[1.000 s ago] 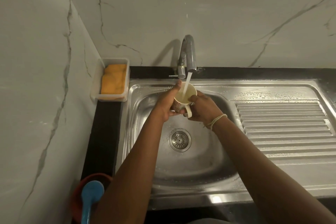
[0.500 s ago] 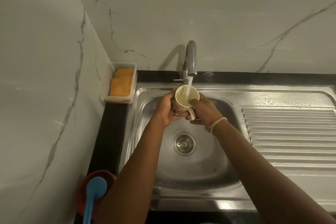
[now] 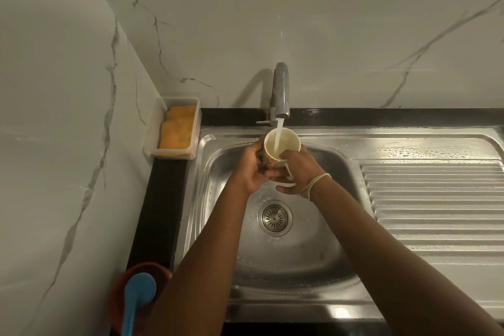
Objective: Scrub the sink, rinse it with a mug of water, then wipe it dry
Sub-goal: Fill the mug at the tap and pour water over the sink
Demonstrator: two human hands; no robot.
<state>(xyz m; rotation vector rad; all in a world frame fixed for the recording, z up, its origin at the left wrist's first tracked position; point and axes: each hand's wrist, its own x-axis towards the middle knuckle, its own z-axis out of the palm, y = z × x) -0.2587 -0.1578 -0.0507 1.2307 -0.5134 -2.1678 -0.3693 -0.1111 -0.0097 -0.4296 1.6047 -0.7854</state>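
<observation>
A single head-worn wide-angle camera looks steeply down and forward from close above the steel sink (image 3: 212, 172), facing the tap (image 3: 281, 90) and marble wall (image 3: 300, 22) behind.

The mug (image 3: 282, 144) shows only its rim and upper wall; both hands cover the rest, and its printed pattern is too small to read. The draining board (image 3: 436, 199) runs off at 3 o'clock. At 7 o'clock the red bowl (image 3: 120, 294) and blue handle (image 3: 136, 297) are cut by the bottom edge and the left forearm.
</observation>
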